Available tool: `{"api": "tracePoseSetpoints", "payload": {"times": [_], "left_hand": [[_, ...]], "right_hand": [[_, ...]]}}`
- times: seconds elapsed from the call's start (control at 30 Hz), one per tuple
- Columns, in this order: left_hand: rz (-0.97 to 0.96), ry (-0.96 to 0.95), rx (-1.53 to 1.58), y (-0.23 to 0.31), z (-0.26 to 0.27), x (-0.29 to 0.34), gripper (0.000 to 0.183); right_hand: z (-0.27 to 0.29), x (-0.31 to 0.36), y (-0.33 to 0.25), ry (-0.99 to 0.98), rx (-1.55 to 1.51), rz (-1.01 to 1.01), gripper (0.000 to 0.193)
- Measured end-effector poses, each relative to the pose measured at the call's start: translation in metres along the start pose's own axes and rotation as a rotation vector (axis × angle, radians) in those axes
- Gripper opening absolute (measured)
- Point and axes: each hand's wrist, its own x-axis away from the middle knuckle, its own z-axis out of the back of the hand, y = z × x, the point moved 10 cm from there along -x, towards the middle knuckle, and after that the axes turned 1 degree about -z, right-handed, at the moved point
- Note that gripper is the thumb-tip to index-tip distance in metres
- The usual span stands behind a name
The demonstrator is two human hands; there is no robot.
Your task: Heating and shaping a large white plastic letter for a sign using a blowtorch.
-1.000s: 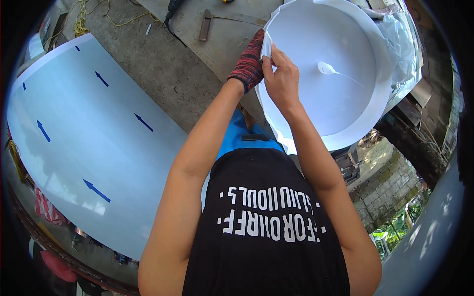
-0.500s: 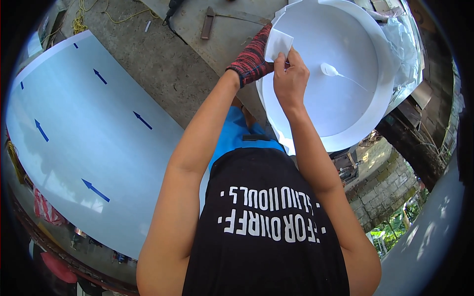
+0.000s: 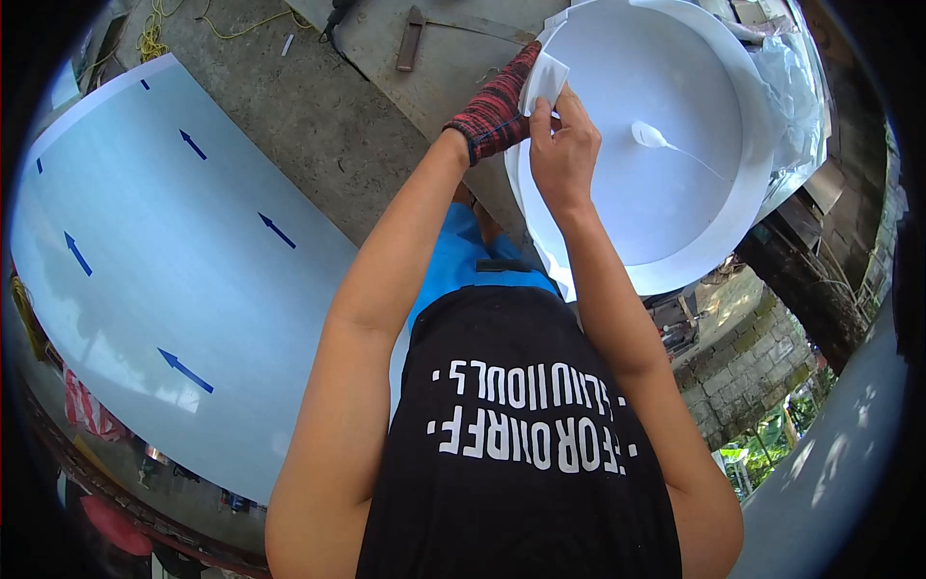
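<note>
A large round white tray-like form point(image 3: 666, 87) with an upright wall lies at the top right. My left hand point(image 3: 494, 111), in a red and black knit glove, grips the form's left wall from outside; its fingertips are partly hidden. At the same wall, my bare right hand point(image 3: 567, 140) pinches a small white rectangular piece point(image 3: 547, 82) between thumb and fingers. This piece rests against the wall beside the glove. On the form's floor lies a small white tapered object point(image 3: 648, 135) with a thin tail; its kind is unclear.
A brown-handled try square point(image 3: 410, 43) lies on the grey worktop beyond my left hand. To the left stretches a big pale blue sheet point(image 3: 193, 270) with dark blue arrows. Clear plastic film point(image 3: 783, 92) bunches beside the form's right side. Yellow cord point(image 3: 154, 43) lies at the far left.
The white piece shows a narrower face now, tipped closer to the wall. My right hand has shifted slightly left with it, while my left hand keeps its place at the wall.
</note>
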Motion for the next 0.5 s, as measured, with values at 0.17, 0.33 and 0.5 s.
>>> {"api": "tracePoseSetpoints", "payload": {"times": [0.17, 0.33, 0.5], "left_hand": [[-0.003, -0.037, 0.009, 0.001, 0.003, -0.001, 0.097], [0.017, -0.088, 0.092, -0.007, 0.002, 0.000, 0.100], [-0.003, -0.116, 0.104, -0.008, 0.005, 0.003, 0.100]], "right_hand": [[0.018, -0.004, 0.003, 0.133, 0.065, -0.075, 0.036], [0.000, -0.007, -0.006, 0.073, 0.042, -0.025, 0.039], [-0.009, -0.005, -0.008, 0.026, 0.015, 0.054, 0.046]]}}
